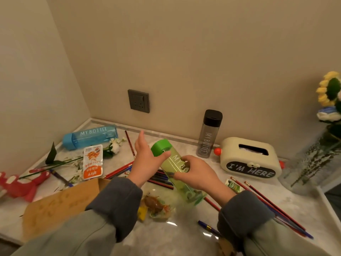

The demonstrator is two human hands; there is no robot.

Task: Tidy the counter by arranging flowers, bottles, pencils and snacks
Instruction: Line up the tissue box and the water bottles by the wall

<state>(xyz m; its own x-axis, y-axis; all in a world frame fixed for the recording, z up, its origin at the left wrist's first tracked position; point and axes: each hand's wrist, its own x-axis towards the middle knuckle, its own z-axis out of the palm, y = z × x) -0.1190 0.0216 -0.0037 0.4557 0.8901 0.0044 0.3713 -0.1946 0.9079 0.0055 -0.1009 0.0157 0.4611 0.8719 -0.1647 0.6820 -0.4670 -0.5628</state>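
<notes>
The desk [184, 235] is a pale marbled top set in a corner of two beige walls, with a dark socket [138, 101] on the rear wall.

The green bottle [176, 163] is held above the middle of the desk, tilted, cap toward the upper left and base toward the lower right.
- Right grip [195, 174]: fingers curled round the bottle body, just below the lettering.
- Left grip [145, 159]: spread, forefinger pointing up, thumb laid against the bottle directly under the cap. The other fingers are hidden behind the cap.

Around the held bottle:
- A blue bottle [90, 136] lies on its side at the rear left.
- A dark bottle [209, 133] stands upright against the rear wall, just beside a cream tissue box [249, 157].
- An orange snack packet [92, 161] lies left of the left grip, with white flowers [114, 146] near its top corner.
- Red and blue pencils [120, 170] lie scattered beneath both grips and at the right.
- A clear snack bag [156, 204] lies below the bottle base.
- A brown paper bag [60, 204] lies under the left sleeve.
- A glass vase [313, 163] stands at the far right.
</notes>
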